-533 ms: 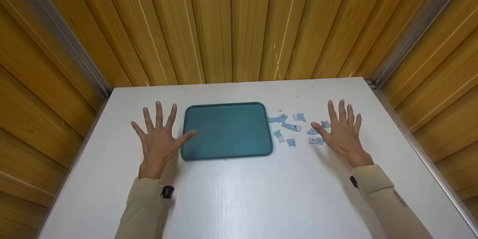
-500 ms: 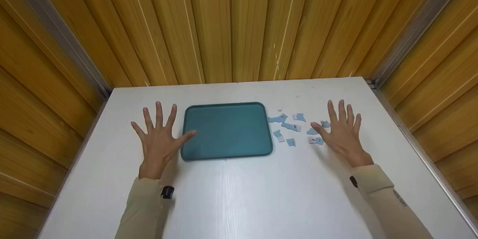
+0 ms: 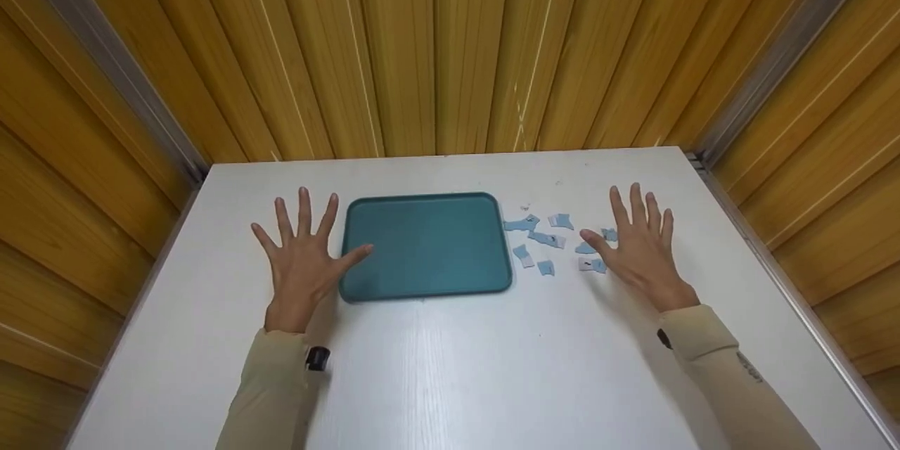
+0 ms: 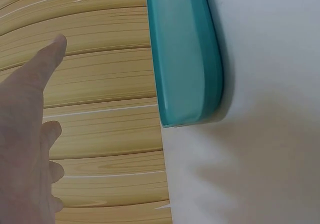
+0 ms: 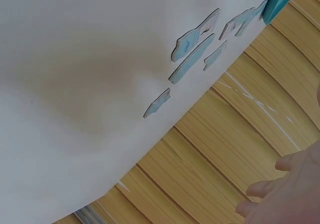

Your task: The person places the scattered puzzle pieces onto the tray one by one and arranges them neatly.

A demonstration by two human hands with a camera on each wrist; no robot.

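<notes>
A teal rectangular tray (image 3: 426,246) lies on the white table, and it also shows in the left wrist view (image 4: 182,53). My left hand (image 3: 302,271) is raised with fingers spread, its thumb over the tray's left edge in the head view. Several flat, light blue and white irregular pieces (image 3: 547,239) lie right of the tray. My right hand (image 3: 643,256), fingers also spread, hovers by the rightmost pieces and partly hides them. Neither hand holds anything. The right wrist view shows several pieces (image 5: 192,58) lying flat and part of the right hand (image 5: 290,189).
The white table (image 3: 450,358) reaches back to a wall of yellow-brown wood-look panels (image 3: 436,49). Similar panels stand at both sides, with grey metal posts in the corners. A tiny scrap (image 3: 525,208) lies behind the pieces.
Both hands have shifted slightly in the head view, the left a little right and the right a little up and left. Tray and pieces keep their arrangement.
</notes>
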